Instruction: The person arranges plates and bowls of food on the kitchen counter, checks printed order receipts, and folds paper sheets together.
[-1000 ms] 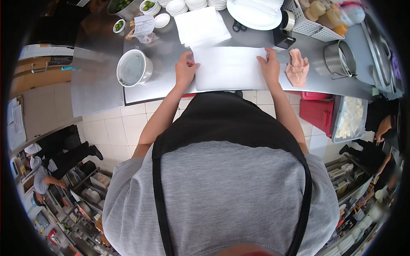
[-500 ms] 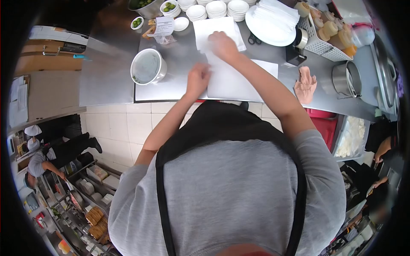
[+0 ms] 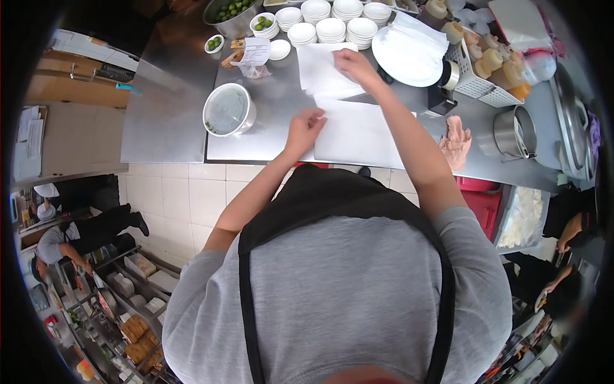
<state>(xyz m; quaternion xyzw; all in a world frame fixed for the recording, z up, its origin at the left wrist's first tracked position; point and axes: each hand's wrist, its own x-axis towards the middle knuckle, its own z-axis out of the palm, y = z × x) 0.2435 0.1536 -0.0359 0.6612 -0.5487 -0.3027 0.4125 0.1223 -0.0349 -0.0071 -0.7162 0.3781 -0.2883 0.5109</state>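
White near sheet (image 3: 358, 137): right of my left hand (image 3: 305, 132), fingers curled by its edge, grip unclear.
White far sheets (image 3: 320, 67): under my bent right fingers (image 3: 339, 57); can't tell if pinched.
Printed slip (image 3: 256, 50): far left, unreadably small.

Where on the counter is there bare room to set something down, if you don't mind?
The widest bare patch of steel counter lies left of the white tub; a narrower one sits between the tub and the left hand. It is crowded at the back with stacked bowls, and at the right with the bottle basket and steel pot.
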